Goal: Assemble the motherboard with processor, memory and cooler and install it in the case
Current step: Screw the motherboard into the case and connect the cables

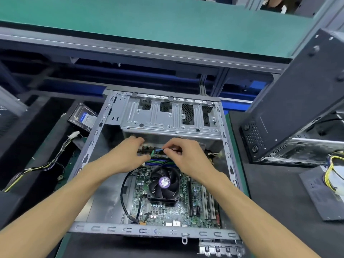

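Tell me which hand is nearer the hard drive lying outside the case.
Left. The left hand works at the motherboard's far edge, on the side of the case toward the hard drive. The right hand pinches a small blue connector, farther from it.

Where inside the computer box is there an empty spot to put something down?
Bare metal floor lies inside the case, between its left wall and the motherboard, though a black cable loops along that edge. It's crowded at the far end of the board, where both hands, left and right, work beyond the cooler fan, under the drive cage.
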### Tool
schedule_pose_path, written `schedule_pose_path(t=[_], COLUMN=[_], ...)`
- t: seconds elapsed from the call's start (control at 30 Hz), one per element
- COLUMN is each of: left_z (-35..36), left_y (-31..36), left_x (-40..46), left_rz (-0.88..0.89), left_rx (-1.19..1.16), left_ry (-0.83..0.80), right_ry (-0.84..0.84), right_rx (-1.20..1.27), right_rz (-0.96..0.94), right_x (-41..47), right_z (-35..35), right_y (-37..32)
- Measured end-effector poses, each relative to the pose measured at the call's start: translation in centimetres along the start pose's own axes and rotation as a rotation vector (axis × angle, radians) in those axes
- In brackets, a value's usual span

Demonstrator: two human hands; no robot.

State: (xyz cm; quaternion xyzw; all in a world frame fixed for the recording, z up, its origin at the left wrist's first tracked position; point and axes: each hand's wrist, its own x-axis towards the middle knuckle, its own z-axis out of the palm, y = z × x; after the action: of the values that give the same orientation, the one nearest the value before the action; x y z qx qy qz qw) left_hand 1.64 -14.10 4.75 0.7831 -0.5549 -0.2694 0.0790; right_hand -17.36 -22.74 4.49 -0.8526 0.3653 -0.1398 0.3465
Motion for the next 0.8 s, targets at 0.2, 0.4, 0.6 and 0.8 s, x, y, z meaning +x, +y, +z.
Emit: schedule_pose_path(t=[0.2,0.4,0.6,0.8], left_z=[0.7,1.4,1.0,1.3], left_y=[0.0,-0.5,-0.1,-0.3], left_x=[0.1,-0.8,-1.4,-1.6], left_rz=[0.042,0.074,0.011,-0.016], left_rx=[0.177,0.303,0.307,0.316], left_ry=[-0.235,-0.425,-0.510,-0.538], right_ry=[0.017,-0.049,-0.086,-0.178], right_rx=[0.000,-0.027,-0.057,-0.143], right_rz=[0.076,0.088,0.111,0.233], right_x=[0.6,2.1,4.2,6.1], right_z=[0.3,1.8,4.3,5.5], right_y=[0.6,0.0,-0.4,-0.6])
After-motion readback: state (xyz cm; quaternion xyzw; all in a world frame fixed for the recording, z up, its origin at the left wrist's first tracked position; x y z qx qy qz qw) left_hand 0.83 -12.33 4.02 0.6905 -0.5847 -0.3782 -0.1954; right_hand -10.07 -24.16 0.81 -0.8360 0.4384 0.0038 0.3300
